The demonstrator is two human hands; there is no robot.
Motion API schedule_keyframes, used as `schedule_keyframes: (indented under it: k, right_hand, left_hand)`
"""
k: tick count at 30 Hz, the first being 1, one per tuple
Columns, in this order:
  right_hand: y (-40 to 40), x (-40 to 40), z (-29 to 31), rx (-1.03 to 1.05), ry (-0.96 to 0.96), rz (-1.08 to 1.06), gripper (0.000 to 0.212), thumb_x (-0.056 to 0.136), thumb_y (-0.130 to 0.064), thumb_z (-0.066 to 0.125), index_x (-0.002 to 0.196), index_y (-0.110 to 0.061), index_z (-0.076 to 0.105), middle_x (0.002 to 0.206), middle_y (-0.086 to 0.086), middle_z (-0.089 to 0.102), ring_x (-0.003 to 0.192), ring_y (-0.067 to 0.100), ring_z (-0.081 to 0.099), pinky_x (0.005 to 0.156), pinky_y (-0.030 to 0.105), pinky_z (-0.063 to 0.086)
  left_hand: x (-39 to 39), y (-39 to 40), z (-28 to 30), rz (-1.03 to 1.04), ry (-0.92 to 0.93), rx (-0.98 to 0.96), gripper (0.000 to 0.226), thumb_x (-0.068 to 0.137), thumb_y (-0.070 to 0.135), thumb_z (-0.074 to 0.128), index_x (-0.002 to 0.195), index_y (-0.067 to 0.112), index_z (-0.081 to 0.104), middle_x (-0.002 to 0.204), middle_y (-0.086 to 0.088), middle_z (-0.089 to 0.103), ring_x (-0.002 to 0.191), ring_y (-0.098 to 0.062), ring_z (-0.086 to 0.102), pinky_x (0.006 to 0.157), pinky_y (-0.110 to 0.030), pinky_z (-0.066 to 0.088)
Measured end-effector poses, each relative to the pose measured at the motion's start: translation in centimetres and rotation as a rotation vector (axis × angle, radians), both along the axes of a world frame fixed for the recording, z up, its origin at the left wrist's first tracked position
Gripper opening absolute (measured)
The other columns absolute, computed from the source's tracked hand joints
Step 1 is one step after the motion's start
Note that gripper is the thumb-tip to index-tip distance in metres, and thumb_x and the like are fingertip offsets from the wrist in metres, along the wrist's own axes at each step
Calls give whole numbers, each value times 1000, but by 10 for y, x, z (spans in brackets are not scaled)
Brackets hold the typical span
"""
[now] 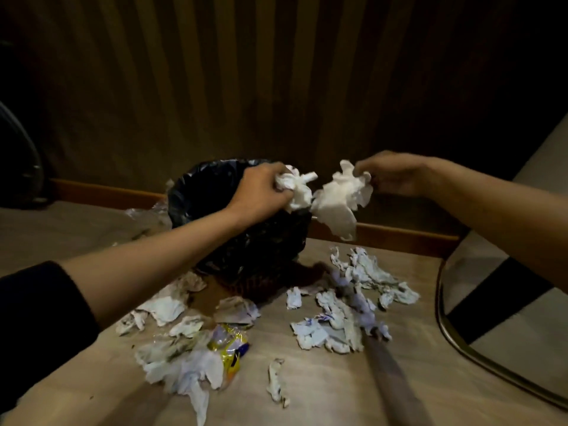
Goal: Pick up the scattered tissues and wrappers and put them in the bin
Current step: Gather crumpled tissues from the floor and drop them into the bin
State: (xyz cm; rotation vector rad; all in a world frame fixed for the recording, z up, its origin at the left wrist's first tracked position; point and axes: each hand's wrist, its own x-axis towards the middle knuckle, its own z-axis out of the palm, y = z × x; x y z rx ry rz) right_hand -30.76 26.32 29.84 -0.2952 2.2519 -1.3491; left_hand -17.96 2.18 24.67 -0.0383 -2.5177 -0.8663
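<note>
At frame centre a crumpled tissue (pixel 296 192) is clenched in the left hand (pixel 261 189) over the black-lined bin (pixel 196 195), while a looser tissue (pixel 341 198), pinched by the right hand (pixel 396 173), hangs beside the rim and could be dropped outside if released there.

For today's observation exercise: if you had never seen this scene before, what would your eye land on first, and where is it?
First, the two hands at centre: the left hand grips a crumpled tissue over the black-lined bin, and the right hand dangles a larger white tissue beside it. Next, the scattered tissues on the floor below, with a yellow wrapper among them.
</note>
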Motion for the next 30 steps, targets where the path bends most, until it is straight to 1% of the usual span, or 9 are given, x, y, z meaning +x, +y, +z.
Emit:
schedule_keyframes:
  k: [2, 4, 6, 8, 12, 14, 20, 25, 30]
  right_hand:
    - [-20, -6, 11, -214, -103, -47, 27, 90, -13, 62, 116, -11, 65, 118, 8, 67, 104, 20, 68, 86, 32, 57]
    - [-42, -8, 22, -378, -166, -64, 19, 89, -9, 56, 105, -8, 66, 103, 7, 68, 88, 16, 68, 90, 29, 53]
    - [-65, -7, 31, -490, -185, -97, 14, 91, -7, 50, 86, -11, 62, 72, 2, 60, 56, 9, 58, 74, 24, 50]
    - [-88, -4, 34, -534, -201, -124, 16, 92, -7, 49, 79, -14, 57, 57, -1, 54, 41, 8, 51, 59, 21, 48]
    - [-130, -7, 8, -427, -229, -153, 11, 91, -10, 60, 102, -9, 64, 82, 6, 60, 54, 12, 59, 63, 24, 51]
    - [-147, -4, -6, -360, -246, -152, 8, 92, -13, 62, 99, -9, 61, 90, 8, 62, 59, 15, 66, 56, 28, 57]
    - [-163, 6, -27, -254, -221, -103, 26, 92, -14, 64, 116, -5, 60, 124, 18, 59, 92, 30, 70, 53, 33, 60]
    - [-141, 17, -21, -204, -225, -30, 38, 96, -10, 60, 132, -6, 52, 124, 17, 59, 98, 30, 71, 65, 32, 64]
    - [-87, 11, -18, -177, -116, -63, 26, 98, -12, 55, 122, -6, 61, 110, 11, 71, 96, 18, 73, 81, 30, 61]
  left_hand:
    - [-4, -19, 11, 108, -20, 91, 31, 80, 19, 68, 111, 16, 69, 97, 0, 69, 91, -12, 65, 72, -18, 40]
    - [-9, -38, 20, 213, -14, 173, 32, 82, 20, 67, 114, 16, 69, 98, -2, 71, 88, -12, 64, 72, -21, 42]
    - [-10, -55, 26, 306, -5, 233, 35, 81, 22, 66, 116, 18, 68, 98, -3, 72, 88, -16, 67, 73, -24, 47]
    - [-8, -69, 28, 375, 7, 259, 36, 80, 23, 67, 116, 18, 69, 99, -4, 74, 91, -18, 70, 78, -25, 52]
    - [2, -86, 19, 465, -40, 224, 41, 80, 27, 69, 121, 19, 68, 108, -7, 74, 101, -22, 68, 86, -28, 50]
    - [7, -92, 13, 493, -90, 212, 41, 83, 28, 68, 123, 18, 67, 107, -9, 74, 103, -24, 67, 89, -31, 52]
    - [16, -95, 0, 419, -173, 218, 21, 86, 25, 67, 106, 23, 73, 116, 1, 71, 106, -18, 66, 93, -33, 53]
    - [20, -78, -2, 281, -165, 107, 27, 89, 18, 65, 116, 18, 69, 115, -1, 71, 111, -15, 62, 99, -30, 50]
    - [12, -24, -1, 71, -90, -42, 20, 89, 23, 61, 106, 23, 71, 95, 5, 72, 77, -6, 65, 72, -24, 52]
